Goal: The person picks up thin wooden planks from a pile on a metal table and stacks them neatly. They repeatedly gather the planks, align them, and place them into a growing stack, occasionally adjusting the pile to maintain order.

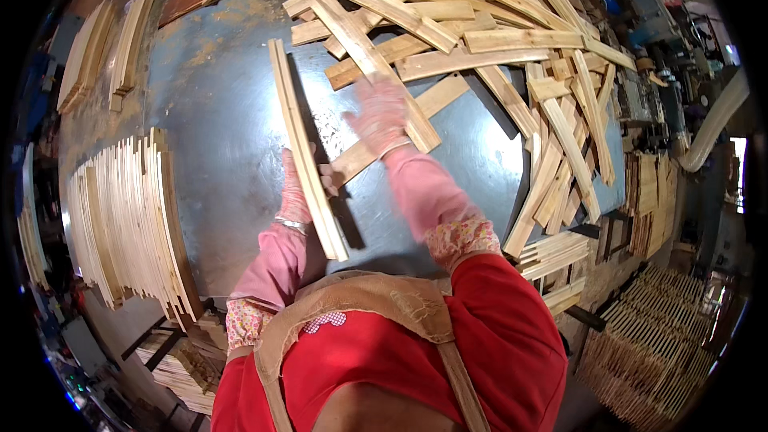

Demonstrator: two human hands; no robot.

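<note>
Two or so narrow wooden strips (300, 144) stand together on edge, tilted across the metal tabletop. My left hand (296, 190) is wrapped round them at mid-length, with its fingertips showing on their right side. Motion smears my right hand (379, 116), which is over a long wooden board (352, 36) at the near edge of the heap; its thumb points left, but the finger grip is unclear. Beneath my right wrist, another board (438, 98) lies slantwise and reaches toward the strips. Both hands look covered by thin, pale gloves.
A loose heap of wooden boards (512, 40) covers the far and right parts of the metal table (220, 104). Wooden strips (128, 216) stand in a tight row at left, with smaller bundles (132, 44) beyond. Slatted wood stacks (648, 336) are at lower right, near machinery.
</note>
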